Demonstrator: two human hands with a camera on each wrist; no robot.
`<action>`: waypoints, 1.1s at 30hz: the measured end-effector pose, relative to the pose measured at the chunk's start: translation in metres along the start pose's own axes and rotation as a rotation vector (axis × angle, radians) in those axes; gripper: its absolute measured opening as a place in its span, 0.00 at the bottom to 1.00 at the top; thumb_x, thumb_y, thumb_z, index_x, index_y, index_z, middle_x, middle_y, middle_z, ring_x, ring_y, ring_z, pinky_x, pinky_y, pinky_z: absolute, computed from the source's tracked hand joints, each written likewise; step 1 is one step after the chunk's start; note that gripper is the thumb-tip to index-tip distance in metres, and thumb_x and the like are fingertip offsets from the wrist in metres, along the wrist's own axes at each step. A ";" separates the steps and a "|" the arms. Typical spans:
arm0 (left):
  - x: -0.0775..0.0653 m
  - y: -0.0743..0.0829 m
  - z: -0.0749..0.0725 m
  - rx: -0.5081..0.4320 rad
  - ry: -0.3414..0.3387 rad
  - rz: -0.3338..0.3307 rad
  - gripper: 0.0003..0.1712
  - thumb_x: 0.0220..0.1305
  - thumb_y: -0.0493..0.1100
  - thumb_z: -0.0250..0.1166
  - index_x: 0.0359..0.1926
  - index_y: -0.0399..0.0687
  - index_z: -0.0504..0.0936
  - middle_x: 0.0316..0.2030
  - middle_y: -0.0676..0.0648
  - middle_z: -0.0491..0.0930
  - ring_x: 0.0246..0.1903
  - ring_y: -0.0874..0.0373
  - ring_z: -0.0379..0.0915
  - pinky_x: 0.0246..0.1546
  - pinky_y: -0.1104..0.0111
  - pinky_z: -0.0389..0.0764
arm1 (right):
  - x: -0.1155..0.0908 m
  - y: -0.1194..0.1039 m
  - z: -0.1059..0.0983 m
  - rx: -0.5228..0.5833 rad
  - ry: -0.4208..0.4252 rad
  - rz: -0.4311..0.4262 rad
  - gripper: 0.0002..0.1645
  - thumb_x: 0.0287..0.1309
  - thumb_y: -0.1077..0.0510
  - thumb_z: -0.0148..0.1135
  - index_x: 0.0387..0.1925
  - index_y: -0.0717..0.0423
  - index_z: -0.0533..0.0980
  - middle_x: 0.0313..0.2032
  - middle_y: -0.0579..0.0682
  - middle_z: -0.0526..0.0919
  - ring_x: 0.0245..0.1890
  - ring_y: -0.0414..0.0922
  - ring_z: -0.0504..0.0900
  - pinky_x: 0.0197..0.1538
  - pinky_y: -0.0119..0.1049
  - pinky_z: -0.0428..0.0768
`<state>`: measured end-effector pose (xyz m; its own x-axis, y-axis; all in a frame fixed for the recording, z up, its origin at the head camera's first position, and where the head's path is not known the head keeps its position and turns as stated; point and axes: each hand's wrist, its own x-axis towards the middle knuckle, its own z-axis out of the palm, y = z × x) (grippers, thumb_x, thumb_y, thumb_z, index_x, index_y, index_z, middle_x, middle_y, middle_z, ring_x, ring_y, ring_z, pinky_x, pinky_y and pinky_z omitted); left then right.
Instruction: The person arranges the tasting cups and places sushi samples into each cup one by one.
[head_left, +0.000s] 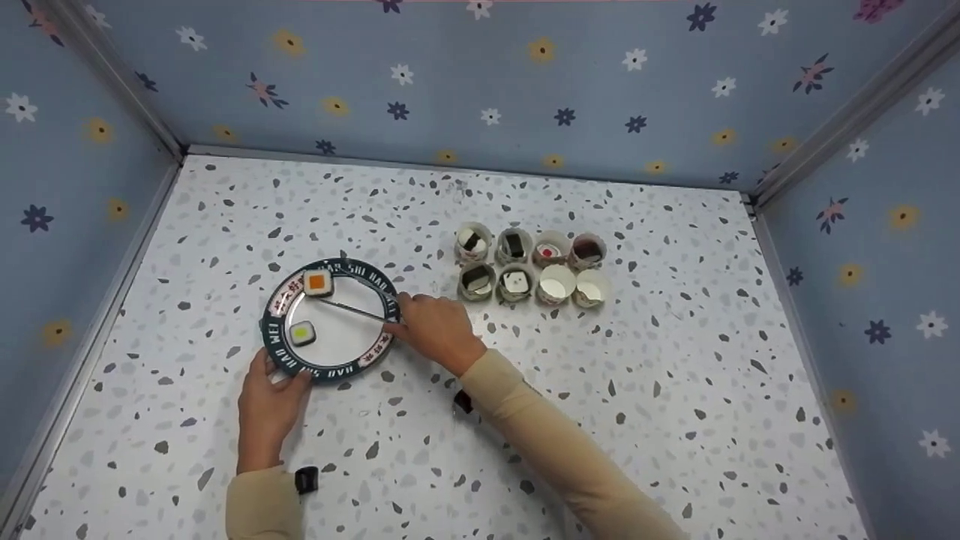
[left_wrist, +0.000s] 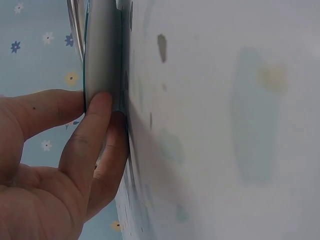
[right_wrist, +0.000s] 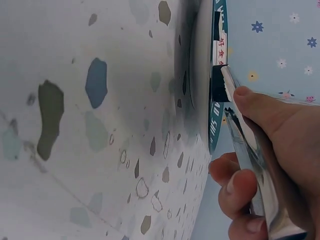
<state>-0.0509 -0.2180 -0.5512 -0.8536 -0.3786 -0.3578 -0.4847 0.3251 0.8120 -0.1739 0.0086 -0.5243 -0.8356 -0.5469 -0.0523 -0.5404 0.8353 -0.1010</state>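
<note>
A round plate with a dark green, lettered rim lies at the left of the table. On it are a sushi piece with an orange centre, by the far left rim, and a sushi piece with a yellow-green centre. My left hand pinches the plate's near left edge between thumb and fingers, seen closely in the left wrist view. Metal tongs are gripped in my right hand, reaching over the plate from the right. Their parted tips are beside the orange-centred piece; contact is unclear.
Several paper cups stand in two rows right of the plate, most with sushi pieces inside. The speckled table is bordered by flowered blue walls at the back and sides.
</note>
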 end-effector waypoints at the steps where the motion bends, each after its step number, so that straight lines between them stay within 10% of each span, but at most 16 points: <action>1: 0.000 0.000 0.000 0.001 0.001 -0.001 0.47 0.69 0.41 0.62 0.78 0.36 0.44 0.69 0.29 0.61 0.60 0.37 0.72 0.65 0.52 0.66 | 0.002 -0.001 0.001 -0.003 -0.004 0.002 0.29 0.66 0.30 0.54 0.43 0.50 0.78 0.28 0.46 0.83 0.23 0.43 0.79 0.22 0.38 0.77; 24: -0.001 0.002 -0.001 0.017 -0.004 -0.002 0.47 0.70 0.41 0.61 0.78 0.34 0.42 0.69 0.27 0.59 0.60 0.36 0.70 0.62 0.51 0.68 | -0.003 0.001 -0.002 0.024 0.005 -0.029 0.28 0.68 0.33 0.52 0.49 0.51 0.78 0.30 0.48 0.84 0.26 0.45 0.82 0.27 0.40 0.80; 33: -0.001 0.001 0.001 0.011 -0.005 -0.037 0.48 0.70 0.43 0.61 0.79 0.36 0.41 0.70 0.29 0.59 0.61 0.37 0.70 0.64 0.50 0.67 | -0.039 0.030 -0.011 0.035 0.153 -0.047 0.25 0.66 0.34 0.57 0.41 0.51 0.77 0.24 0.46 0.80 0.18 0.45 0.77 0.18 0.40 0.75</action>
<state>-0.0506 -0.2163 -0.5505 -0.8362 -0.3859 -0.3898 -0.5178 0.3207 0.7931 -0.1586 0.0557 -0.5140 -0.8162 -0.5682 0.1049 -0.5778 0.8050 -0.1345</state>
